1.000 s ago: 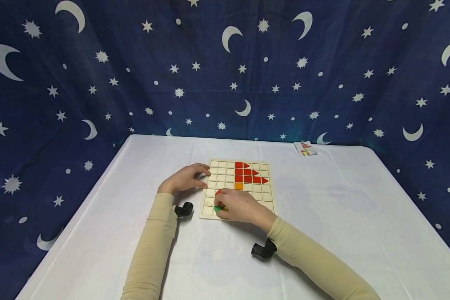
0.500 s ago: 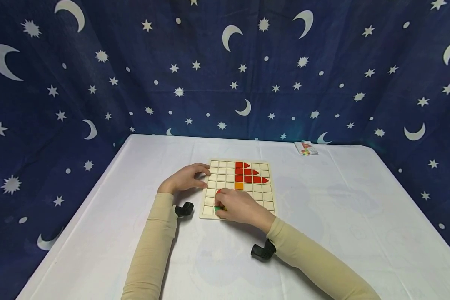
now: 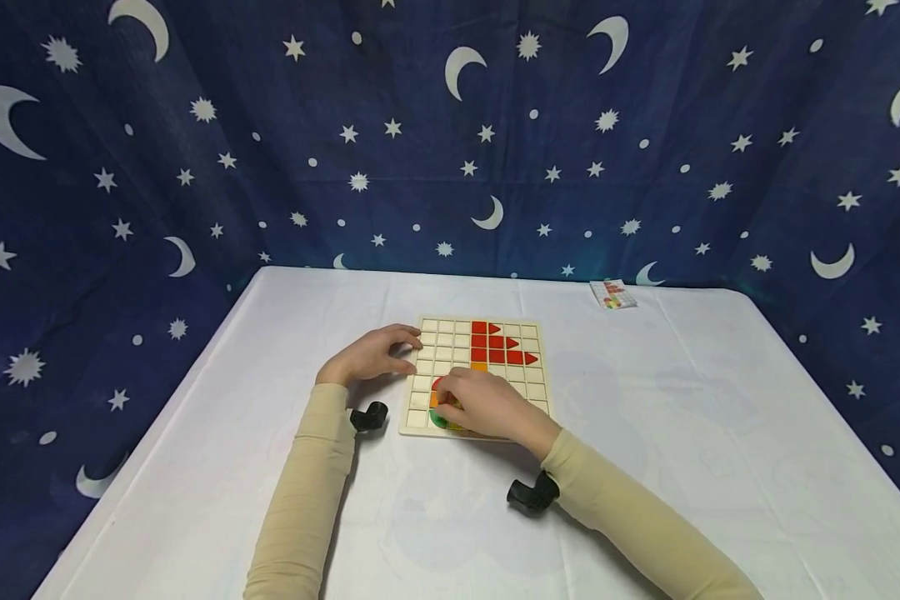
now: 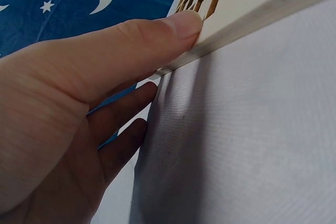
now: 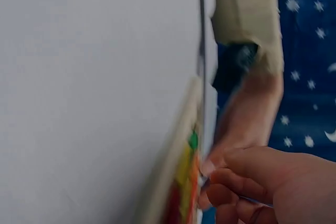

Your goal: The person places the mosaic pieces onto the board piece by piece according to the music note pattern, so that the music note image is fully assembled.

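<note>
A pale wooden grid board lies on the table, with red square and pointed tiles in its upper right. My left hand rests at the board's left edge. In the left wrist view its thumb touches the top rim, and two fingers lie below the side. Over the lower part of the board is my right hand, fingers loosely bent and thumb apart, with nothing seen between them. Beside its fingertips sit a green tile and an orange tile. Other tiles are hidden beneath the palm.
A small printed card with a coloured pattern lies at the back right of the white-covered table. Behind it hangs a dark blue cloth with moons and stars. A black wrist camera sits under the right sleeve.
My right hand has shifted slightly right and up the board, its thumb moving off the green tile. The orange tile at the left now shows. My left hand has stayed at the edge.
</note>
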`<action>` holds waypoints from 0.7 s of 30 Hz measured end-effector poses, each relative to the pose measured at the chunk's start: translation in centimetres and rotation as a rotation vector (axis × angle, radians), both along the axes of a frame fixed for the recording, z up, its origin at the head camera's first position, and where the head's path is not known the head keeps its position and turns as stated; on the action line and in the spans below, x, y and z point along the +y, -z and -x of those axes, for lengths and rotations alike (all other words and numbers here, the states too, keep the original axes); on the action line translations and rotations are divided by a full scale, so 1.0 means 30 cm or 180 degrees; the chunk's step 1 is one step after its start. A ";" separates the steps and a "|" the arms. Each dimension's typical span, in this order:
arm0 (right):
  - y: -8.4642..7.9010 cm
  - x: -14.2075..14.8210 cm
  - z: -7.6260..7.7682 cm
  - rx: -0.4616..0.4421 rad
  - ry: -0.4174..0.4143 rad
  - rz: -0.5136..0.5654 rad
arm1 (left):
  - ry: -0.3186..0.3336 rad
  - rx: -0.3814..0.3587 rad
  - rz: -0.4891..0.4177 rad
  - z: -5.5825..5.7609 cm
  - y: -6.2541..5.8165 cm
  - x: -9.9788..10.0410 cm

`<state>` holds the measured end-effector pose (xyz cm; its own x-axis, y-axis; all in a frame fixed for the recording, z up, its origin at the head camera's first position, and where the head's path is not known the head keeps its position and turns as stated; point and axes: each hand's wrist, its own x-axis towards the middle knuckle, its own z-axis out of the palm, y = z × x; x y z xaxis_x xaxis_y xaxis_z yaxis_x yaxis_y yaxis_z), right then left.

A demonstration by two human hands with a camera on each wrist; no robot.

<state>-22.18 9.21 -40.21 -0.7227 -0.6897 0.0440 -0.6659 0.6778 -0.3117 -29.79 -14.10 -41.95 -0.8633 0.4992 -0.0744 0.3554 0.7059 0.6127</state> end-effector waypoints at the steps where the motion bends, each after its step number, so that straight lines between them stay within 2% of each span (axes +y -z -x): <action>1: -0.010 0.010 0.006 -0.0043 0.0050 0.0021 | 0.0000 -0.0003 0.0003 0.001 0.000 0.001; 4: -0.030 0.042 0.026 -0.0048 0.0174 0.0077 | -0.0012 -0.0025 0.0009 0.001 -0.001 0.006; 9: -0.036 0.102 0.048 -0.0016 0.0205 0.0154 | -0.0024 -0.0046 0.0023 0.000 0.000 0.012; 13: -0.040 0.168 0.062 -0.0116 0.0258 0.0217 | -0.0023 -0.0045 0.0024 -0.002 -0.003 0.015; 17: -0.053 0.257 0.084 -0.0220 0.0449 0.0264 | -0.0025 -0.0030 -0.0015 -0.004 -0.003 0.005; 21: -0.058 0.377 0.119 -0.0226 0.0716 0.0311 | -0.0170 0.0042 -0.0142 -0.004 -0.003 -0.032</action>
<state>-25.76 20.54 -38.47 -0.8612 -0.5062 0.0461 -0.4758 0.7708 -0.4236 -29.66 -15.06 -41.87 -0.8895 0.4550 -0.0414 0.3263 0.6960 0.6396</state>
